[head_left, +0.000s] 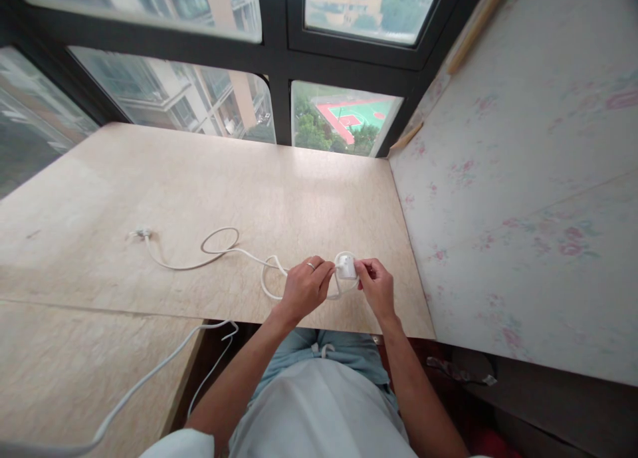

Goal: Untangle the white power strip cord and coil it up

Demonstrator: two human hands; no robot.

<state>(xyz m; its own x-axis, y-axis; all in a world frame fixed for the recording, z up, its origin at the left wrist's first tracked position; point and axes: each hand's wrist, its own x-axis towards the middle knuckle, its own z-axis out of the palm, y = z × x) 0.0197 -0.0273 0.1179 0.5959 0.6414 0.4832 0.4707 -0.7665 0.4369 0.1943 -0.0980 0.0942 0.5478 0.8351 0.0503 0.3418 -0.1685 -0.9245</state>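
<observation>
Above the near edge of the pale surface, my left hand [309, 282], with a ring on one finger, is closed in a pinch on the white cord [272, 260], close to where it meets a small white power block [347, 267]. From the other side, the fingertips of my right hand [376, 285] close on the block's right edge. A loop of cord circles around the block. The rest of the cord runs left in loose coils to a plug [141, 234] lying on the surface. My left fingers hide part of the cord.
A pale marble-look ledge [164, 179] reaches to dark-framed windows. A flowered wall [498, 212] bounds the right side. At lower left, another white cable [149, 373] crosses a second pale surface [74, 365] and hangs into the gap by my legs.
</observation>
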